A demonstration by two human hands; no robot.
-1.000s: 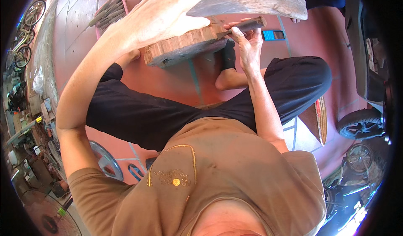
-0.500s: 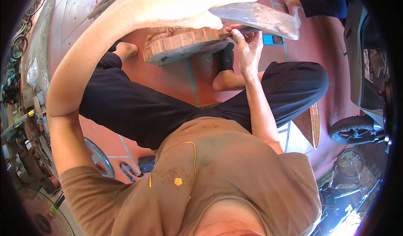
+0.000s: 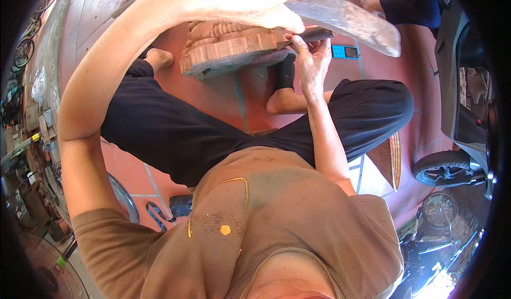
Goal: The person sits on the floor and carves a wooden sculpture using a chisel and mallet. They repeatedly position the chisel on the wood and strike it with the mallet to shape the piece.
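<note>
My left hand (image 3: 277, 9) is wrapped round one end of a flat, worn, greyish wooden mallet (image 3: 354, 26), which reaches to the right above my other hand. In my right hand (image 3: 313, 62), fingers and thumb pinch a dark-handled chisel (image 3: 319, 34). Its tip points left, at the right end of a carved wood block (image 3: 229, 51). The block is reddish-brown with a rippled top, and it lies on the floor in front of my crossed legs. The mallet overlaps the chisel's butt in this view; I cannot tell whether they touch.
A blue mobile phone (image 3: 345, 52) lies on the red tiled floor (image 3: 213, 99) right of the block. Another person's leg (image 3: 394, 9) shows at the far right. A motorbike wheel (image 3: 444, 167) stands at the right, a fan (image 3: 53, 269) at the lower left.
My left hand and the mallet have moved to the right and slightly down in the picture. My right hand keeps the chisel at the block, almost unmoved.
</note>
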